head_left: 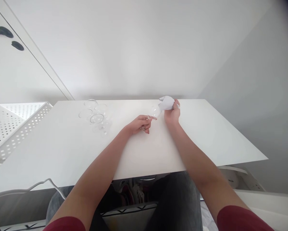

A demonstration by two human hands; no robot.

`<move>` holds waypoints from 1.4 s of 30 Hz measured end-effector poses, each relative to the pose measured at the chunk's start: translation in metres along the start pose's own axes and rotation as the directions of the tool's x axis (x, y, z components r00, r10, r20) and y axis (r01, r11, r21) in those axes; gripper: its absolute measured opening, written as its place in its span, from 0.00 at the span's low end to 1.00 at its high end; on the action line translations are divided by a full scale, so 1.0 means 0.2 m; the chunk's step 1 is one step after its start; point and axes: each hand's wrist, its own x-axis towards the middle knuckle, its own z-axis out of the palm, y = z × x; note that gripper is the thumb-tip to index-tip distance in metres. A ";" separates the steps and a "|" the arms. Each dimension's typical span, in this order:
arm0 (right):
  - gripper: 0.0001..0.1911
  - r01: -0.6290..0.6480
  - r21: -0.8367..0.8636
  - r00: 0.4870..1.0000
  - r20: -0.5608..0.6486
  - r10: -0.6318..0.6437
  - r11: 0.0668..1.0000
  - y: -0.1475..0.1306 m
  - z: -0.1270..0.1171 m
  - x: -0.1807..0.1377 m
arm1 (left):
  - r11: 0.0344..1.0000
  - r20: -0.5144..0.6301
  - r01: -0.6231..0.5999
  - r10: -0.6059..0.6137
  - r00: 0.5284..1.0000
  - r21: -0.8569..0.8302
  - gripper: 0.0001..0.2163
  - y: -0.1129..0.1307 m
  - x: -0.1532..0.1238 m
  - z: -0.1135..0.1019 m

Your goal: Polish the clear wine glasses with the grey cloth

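My left hand (141, 124) is closed around the lower part of a clear stemmed glass (155, 111), which is tilted sideways above the white table. To its right, my right hand (173, 112) grips a bunched white cloth (167, 103), possibly paper. The cloth meets the glass's rim end and hides part of it. Left of my hands, several clear glasses (97, 118) stand in a close group on the table, their edges hard to make out against the white.
The white tabletop (62, 144) runs up to a white wall. A perforated white rack (16, 131) is at the left, below a door with a dark handle (5, 32). A pale cable (35, 185) crosses the front left edge. Shoes (134, 192) lie beneath the table.
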 end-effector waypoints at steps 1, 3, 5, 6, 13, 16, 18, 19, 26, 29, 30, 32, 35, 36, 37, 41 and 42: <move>0.14 0.003 -0.006 0.999 -0.040 -0.003 1.000 0.00 -0.01 0.01 | 1.000 -0.018 -0.015 0.015 1.000 -0.003 0.22 0.00 0.00 0.00; 0.16 -0.032 -0.025 0.999 0.001 0.032 0.999 -0.01 0.01 -0.01 | 0.998 -0.083 -0.058 0.058 0.995 -0.005 0.26 -0.01 0.01 -0.01; 0.18 -0.123 -0.041 0.976 0.177 0.129 0.992 -0.03 0.05 -0.07 | 0.996 -0.150 -0.089 0.088 0.985 -0.001 0.29 -0.02 0.02 -0.02; 0.17 -0.181 -0.053 0.945 0.268 0.189 0.982 -0.04 0.08 -0.11 | 0.995 -0.167 -0.101 0.099 0.981 -0.003 0.29 -0.02 0.02 -0.02; 0.23 -0.282 -0.060 0.880 0.381 0.283 0.958 -0.09 0.19 -0.25 | 0.980 -0.188 -0.180 0.163 0.969 -0.079 0.27 -0.01 0.02 -0.02; 0.19 -0.188 -0.109 0.892 0.396 0.216 0.976 -0.10 0.20 -0.25 | 0.981 -0.204 -0.173 0.153 0.967 -0.084 0.27 -0.01 0.02 -0.01; 0.18 -0.146 -0.122 0.895 0.406 0.184 0.982 -0.10 0.20 -0.24 | 0.982 -0.212 -0.173 0.152 0.965 -0.081 0.27 -0.01 0.03 -0.01; 0.18 -0.146 -0.116 0.898 0.400 0.181 0.982 -0.10 0.20 -0.24 | 0.981 -0.221 -0.178 0.158 0.962 -0.076 0.27 -0.01 0.03 -0.01; 0.06 -0.241 0.021 0.907 0.362 0.217 0.970 -0.07 0.14 -0.20 | 0.969 -0.304 -0.238 0.205 0.930 -0.073 0.26 -0.03 0.04 -0.03; 0.13 -0.176 -0.063 0.910 0.371 0.187 0.982 -0.05 0.13 -0.19 | 0.972 -0.282 -0.222 0.191 0.940 -0.080 0.27 -0.04 0.04 -0.03; 0.15 -0.142 -0.081 0.912 0.377 0.162 0.987 -0.05 0.13 -0.19 | 0.974 -0.271 -0.214 0.187 0.944 -0.073 0.28 -0.04 0.04 -0.03; 0.16 -0.096 -0.102 0.904 0.407 0.129 0.990 -0.05 0.13 -0.19 | 0.982 -0.240 -0.187 0.173 0.955 -0.035 0.28 -0.04 0.03 -0.02; 0.13 -0.139 -0.138 0.870 0.456 0.188 0.981 -0.06 0.13 -0.20 | 0.987 -0.182 -0.149 0.157 0.971 0.054 0.28 -0.05 0.03 -0.02; 0.12 -0.171 -0.152 0.863 0.453 0.222 0.973 -0.06 0.13 -0.20 | 0.986 -0.171 -0.146 0.158 0.973 0.083 0.28 -0.05 0.04 -0.02; 0.11 -0.202 -0.163 0.861 0.441 0.255 0.966 -0.06 0.14 -0.21 | 0.984 -0.171 -0.146 0.162 0.972 0.103 0.29 -0.06 0.04 -0.02; 0.11 -0.318 -0.199 0.833 0.408 0.374 0.927 -0.06 0.18 -0.23 | 0.984 -0.194 -0.142 0.160 0.968 0.103 0.28 -0.07 0.06 -0.01; 0.13 -0.347 -0.203 0.815 0.419 0.401 0.916 -0.06 0.18 -0.23 | 0.984 -0.181 -0.148 0.163 0.970 0.095 0.29 -0.06 0.06 0.00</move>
